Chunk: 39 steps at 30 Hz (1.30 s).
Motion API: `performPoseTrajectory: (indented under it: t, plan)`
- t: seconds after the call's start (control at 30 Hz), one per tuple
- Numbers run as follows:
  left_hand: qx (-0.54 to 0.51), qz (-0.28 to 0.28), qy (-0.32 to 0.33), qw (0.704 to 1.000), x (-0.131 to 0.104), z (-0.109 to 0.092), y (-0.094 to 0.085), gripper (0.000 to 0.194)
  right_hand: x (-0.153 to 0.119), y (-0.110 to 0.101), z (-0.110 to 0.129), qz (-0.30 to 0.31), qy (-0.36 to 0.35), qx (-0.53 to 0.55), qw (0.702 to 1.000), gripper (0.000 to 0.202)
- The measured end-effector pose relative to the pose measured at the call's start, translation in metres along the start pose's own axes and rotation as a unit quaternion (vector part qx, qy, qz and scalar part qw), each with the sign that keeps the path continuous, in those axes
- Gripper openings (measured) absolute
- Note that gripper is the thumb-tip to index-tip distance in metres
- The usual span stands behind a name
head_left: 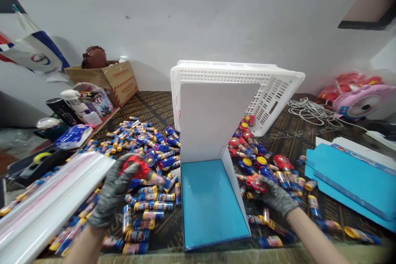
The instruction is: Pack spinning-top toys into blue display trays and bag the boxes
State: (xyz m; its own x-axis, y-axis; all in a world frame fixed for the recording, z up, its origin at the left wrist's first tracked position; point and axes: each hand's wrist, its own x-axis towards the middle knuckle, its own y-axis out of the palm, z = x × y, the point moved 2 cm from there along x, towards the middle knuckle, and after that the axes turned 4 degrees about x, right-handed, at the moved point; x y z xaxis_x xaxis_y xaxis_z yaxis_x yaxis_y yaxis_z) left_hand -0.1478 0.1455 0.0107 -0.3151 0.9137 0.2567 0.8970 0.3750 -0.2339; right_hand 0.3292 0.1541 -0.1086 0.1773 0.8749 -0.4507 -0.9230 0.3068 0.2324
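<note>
My left hand (113,192), in a grey knit glove, is closed round a red toy (140,168) whose clear tube points right. My right hand (275,194), gloved the same way, has its fingers on another red toy (256,183) to the right of the box. Between the hands stands an open box (213,202) with a blue inside and its white lid raised. Small tubes (148,205) with yellow and blue ends lie in heaps on both sides. Blue toys (151,159) are among them behind my left hand.
A white basket (283,95) stands tilted behind the box. Blue cardboard sheets (352,181) are stacked at right. Cable (312,111) and a pink fan (360,103) sit at the back right. Plastic film (52,198), a tape dispenser (38,165) and a carton (120,82) are at left.
</note>
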Motion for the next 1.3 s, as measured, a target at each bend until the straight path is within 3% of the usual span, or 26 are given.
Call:
performPoseTrajectory:
  t: [0.1,0.17,0.23,0.33,0.47,0.63,0.73,0.8,0.87,0.97,1.03,1.13,1.2,1.3]
  plan:
    - [0.000,0.027,0.087,0.996,-0.015,0.005,0.054,0.034,-0.009,0.002,0.020,-0.084,-0.115,-0.109,0.984,0.036]
    - [0.027,0.051,0.192,0.980,-0.021,0.012,0.085,0.029,-0.023,0.008,0.046,-0.156,-0.263,-0.204,0.930,0.041]
    - [0.068,0.070,0.297,0.950,-0.024,0.020,0.106,0.026,-0.040,0.021,0.070,-0.175,-0.389,-0.278,0.861,0.048]
    - [0.140,0.107,0.418,0.891,-0.024,0.030,0.115,0.027,-0.057,0.050,0.087,-0.087,-0.470,-0.336,0.812,0.047]
    - [0.205,0.183,0.474,0.837,-0.020,0.028,0.111,0.029,-0.047,0.097,0.069,0.098,-0.533,-0.365,0.757,0.040]
    - [0.377,0.242,0.412,0.793,-0.013,0.023,0.135,0.031,-0.014,0.134,0.023,0.234,-0.495,-0.494,0.675,0.047]
    - [0.465,0.237,0.354,0.776,-0.013,0.029,0.154,0.033,-0.008,0.145,0.011,0.317,-0.484,-0.536,0.615,0.056]
    - [0.469,0.211,0.340,0.787,-0.015,0.035,0.160,0.036,-0.007,0.154,0.014,0.369,-0.484,-0.536,0.585,0.060]
    - [0.431,0.173,0.345,0.815,-0.018,0.040,0.159,0.037,-0.003,0.167,0.024,0.411,-0.464,-0.535,0.574,0.063]
    - [0.317,0.096,0.371,0.868,-0.019,0.039,0.144,0.029,0.008,0.187,0.043,0.413,-0.438,-0.513,0.612,0.071]
    - [0.250,0.032,0.378,0.891,-0.016,0.035,0.128,0.019,0.015,0.195,0.052,0.373,-0.443,-0.497,0.646,0.075]
    - [0.206,-0.041,0.334,0.919,-0.002,0.034,0.107,0.017,0.021,0.197,0.052,0.306,-0.458,-0.507,0.663,0.070]
    - [0.187,-0.012,0.259,0.947,0.009,0.044,0.104,0.029,0.023,0.195,0.043,0.273,-0.457,-0.530,0.660,0.063]
    - [0.158,0.099,0.137,0.973,0.013,0.058,0.116,0.047,0.022,0.193,0.026,0.240,-0.447,-0.567,0.648,0.056]
